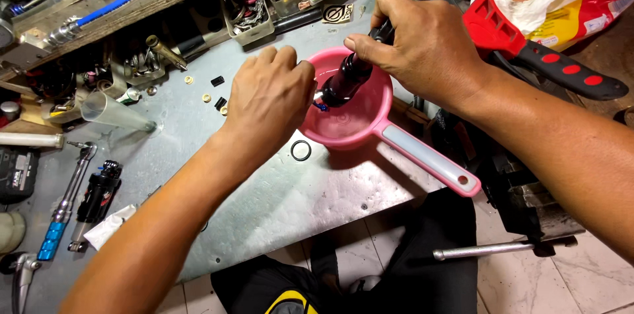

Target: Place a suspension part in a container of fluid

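A pink plastic scoop (350, 126) with a long grey-and-pink handle (429, 159) rests on the grey metal bench top (277, 202). My right hand (422, 46) is shut on a dark cylindrical part (347, 79), held tilted over the scoop's bowl. My left hand (271, 99) is at the scoop's left rim, fingers curled against the part's lower end, where a small blue piece (321, 106) shows. What the left fingers pinch is hidden. A black rubber ring (300, 150) lies on the bench just below the left hand.
A clear plastic cup (112, 112) lies on its side at left. A blue-handled ratchet wrench (63, 211) and a black shock body (99, 195) lie near the left edge. A red-and-black tool (541, 56) sits at right. Small brass and black bits (218, 99) are scattered behind.
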